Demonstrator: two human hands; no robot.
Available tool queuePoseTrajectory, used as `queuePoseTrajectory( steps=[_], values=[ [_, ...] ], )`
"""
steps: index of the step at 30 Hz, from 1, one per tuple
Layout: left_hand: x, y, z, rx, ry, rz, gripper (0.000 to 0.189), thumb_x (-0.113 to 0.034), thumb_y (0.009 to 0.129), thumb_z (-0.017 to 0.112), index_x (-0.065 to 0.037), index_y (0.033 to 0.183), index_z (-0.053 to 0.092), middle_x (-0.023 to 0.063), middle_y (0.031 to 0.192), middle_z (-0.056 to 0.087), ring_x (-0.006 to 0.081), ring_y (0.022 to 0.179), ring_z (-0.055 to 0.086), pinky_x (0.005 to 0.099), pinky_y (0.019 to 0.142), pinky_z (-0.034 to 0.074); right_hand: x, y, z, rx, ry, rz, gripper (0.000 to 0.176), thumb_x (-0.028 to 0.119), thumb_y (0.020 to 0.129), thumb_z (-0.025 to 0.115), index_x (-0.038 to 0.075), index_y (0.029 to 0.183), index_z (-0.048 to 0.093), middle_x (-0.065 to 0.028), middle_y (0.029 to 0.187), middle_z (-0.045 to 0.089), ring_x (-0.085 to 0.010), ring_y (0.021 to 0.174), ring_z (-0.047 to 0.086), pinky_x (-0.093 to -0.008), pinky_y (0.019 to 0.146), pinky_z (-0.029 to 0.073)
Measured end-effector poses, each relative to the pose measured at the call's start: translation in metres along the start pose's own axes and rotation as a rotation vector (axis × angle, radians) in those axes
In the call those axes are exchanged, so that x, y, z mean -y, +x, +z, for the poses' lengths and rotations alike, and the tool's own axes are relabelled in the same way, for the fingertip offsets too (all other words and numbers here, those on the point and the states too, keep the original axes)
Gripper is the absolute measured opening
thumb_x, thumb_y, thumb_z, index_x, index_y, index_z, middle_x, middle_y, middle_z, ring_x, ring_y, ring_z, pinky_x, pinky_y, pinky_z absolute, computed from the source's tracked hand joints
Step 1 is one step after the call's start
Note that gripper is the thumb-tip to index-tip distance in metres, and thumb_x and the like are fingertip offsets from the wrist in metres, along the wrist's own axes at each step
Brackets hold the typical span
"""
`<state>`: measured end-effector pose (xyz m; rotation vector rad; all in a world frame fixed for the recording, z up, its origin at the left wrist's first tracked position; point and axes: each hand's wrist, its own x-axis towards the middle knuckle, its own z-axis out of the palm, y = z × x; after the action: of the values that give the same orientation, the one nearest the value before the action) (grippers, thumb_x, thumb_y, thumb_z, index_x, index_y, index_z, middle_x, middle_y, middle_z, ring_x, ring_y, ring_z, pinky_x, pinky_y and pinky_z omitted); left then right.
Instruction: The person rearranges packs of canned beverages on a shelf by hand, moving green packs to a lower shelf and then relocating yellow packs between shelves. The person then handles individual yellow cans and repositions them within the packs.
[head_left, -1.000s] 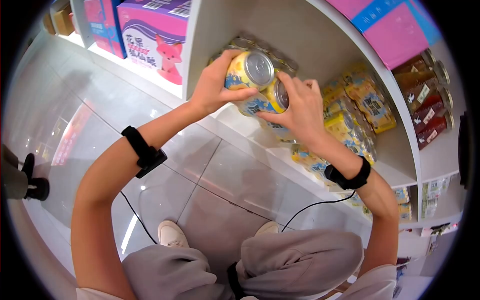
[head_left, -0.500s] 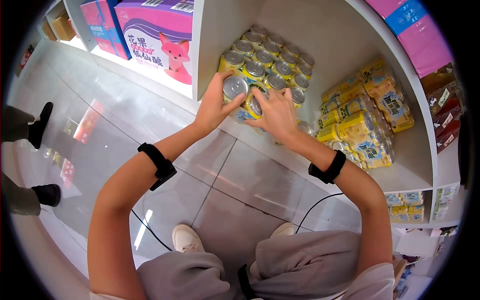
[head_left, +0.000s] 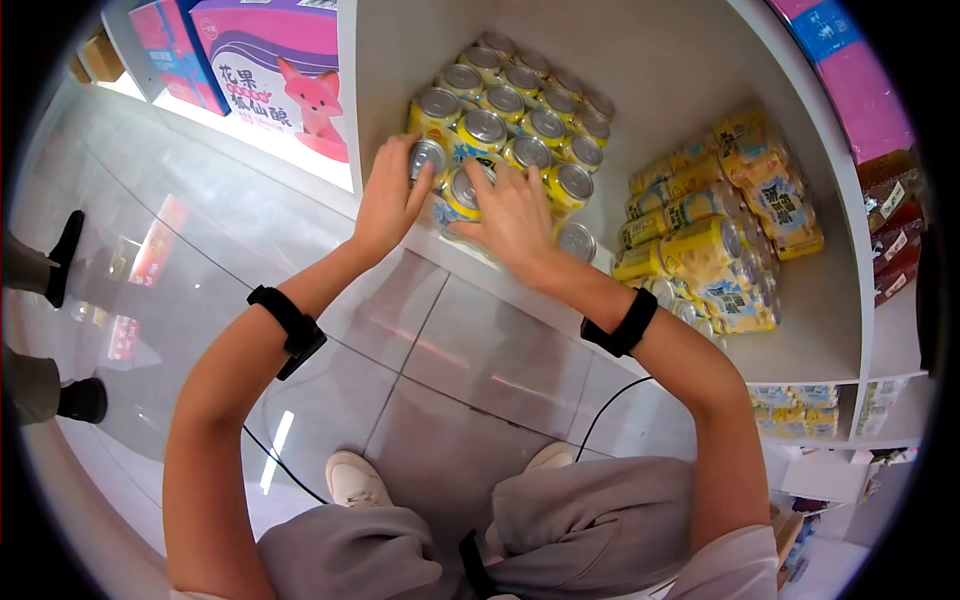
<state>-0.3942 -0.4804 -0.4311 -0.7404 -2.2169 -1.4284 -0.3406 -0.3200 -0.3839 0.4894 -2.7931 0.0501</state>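
Yellow drink cans with silver lids stand in a tight block [head_left: 485,127] on the shelf. My left hand [head_left: 385,200] curls round the near-left corner can [head_left: 427,160], thumb on its near right side and fingers along its left. My right hand [head_left: 512,218] is beside it, its thumb and forefinger about the neighbouring front can [head_left: 463,192]. The other right fingers reach over the front row, and partly hide it. Another can [head_left: 576,241] stands at the front, to the right of my right hand.
Shrink-wrapped packs of yellow cans [head_left: 700,215] are stacked on the right of the same shelf. A white partition [head_left: 350,95] separates the pink fox box [head_left: 305,95] on the left. Thin black cables run near my arms. Another person's shoes [head_left: 66,258] are at far left.
The corner can in my left hand has gone down from above its neighbours to about their level. Both hands stay at the front row. The whole view has shifted a little.
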Motion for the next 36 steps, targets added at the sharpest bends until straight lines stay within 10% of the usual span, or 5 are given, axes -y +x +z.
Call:
queuePoseTrajectory(
  steps=[7,13,21,36],
  values=[
    [0.000,0.004,0.000,0.002,0.176,0.087,0.032,-0.010,0.082,0.051,0.001,0.112,0.044,0.0154,0.109,0.046,0.0308,0.102,0.044,0.0385,0.087,0.037,-0.026,-0.038,-0.051,0.039,0.095,0.040,0.063,0.033,0.066,0.072,0.005,0.116,0.046,-0.0158,0.104,0.050,-0.0309,0.096,0.050,-0.0389,0.079,0.039],
    [-0.024,0.017,0.008,0.065,0.338,0.488,0.033,-0.009,0.080,0.055,-0.002,0.111,0.049,0.0122,0.112,0.050,0.0294,0.105,0.046,0.0403,0.091,0.035,-0.070,-0.090,-0.061,0.231,0.080,0.545,0.077,0.045,0.064,0.074,-0.008,0.111,0.042,-0.0206,0.093,0.057,-0.0298,0.082,0.059,-0.0364,0.067,0.048],
    [-0.035,0.005,0.025,0.235,0.461,0.613,0.035,-0.024,0.082,0.055,-0.006,0.112,0.052,0.0068,0.113,0.052,0.0219,0.108,0.046,0.0372,0.094,0.034,-0.070,-0.115,-0.017,0.215,1.035,0.800,0.058,0.027,0.069,0.077,-0.008,0.104,0.047,-0.0094,0.075,0.061,-0.0121,0.062,0.059,-0.0220,0.055,0.048],
    [-0.019,0.024,0.013,0.269,0.530,0.597,0.027,-0.015,0.087,0.045,-0.005,0.112,0.051,0.0079,0.112,0.051,0.0249,0.109,0.044,0.0384,0.096,0.032,-0.063,-0.087,-0.002,0.174,0.972,0.763,0.060,0.031,0.067,0.077,-0.008,0.102,0.048,-0.0095,0.071,0.062,-0.0098,0.058,0.059,-0.0214,0.055,0.051]
  ],
)
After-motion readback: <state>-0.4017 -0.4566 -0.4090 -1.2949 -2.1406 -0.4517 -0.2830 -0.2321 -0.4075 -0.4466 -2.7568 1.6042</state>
